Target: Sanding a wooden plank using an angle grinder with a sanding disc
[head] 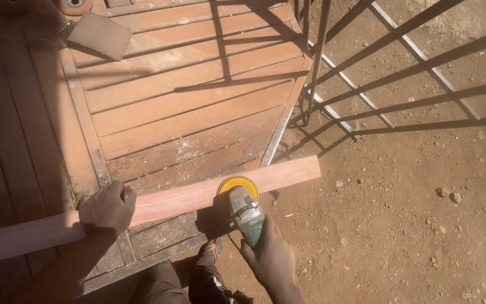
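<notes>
A long reddish wooden plank point(187, 198) lies across a rusty slatted metal panel point(187, 107). My left hand point(107, 208) presses down on the plank near its left part, fingers curled over its far edge. My right hand point(271, 258) grips the green body of an angle grinder point(246, 211). Its yellow sanding disc point(237, 184) rests on the plank's near edge, right of centre. The plank's right end sticks out past the panel over the dirt.
Bare brown dirt ground point(412, 214) with small stones lies to the right. A metal bar frame point(333, 95) stands at the upper right and casts long shadows. A flat grey sheet point(99, 35) and a round disc point(74, 5) lie at the panel's top left. My legs point(187, 278) show below.
</notes>
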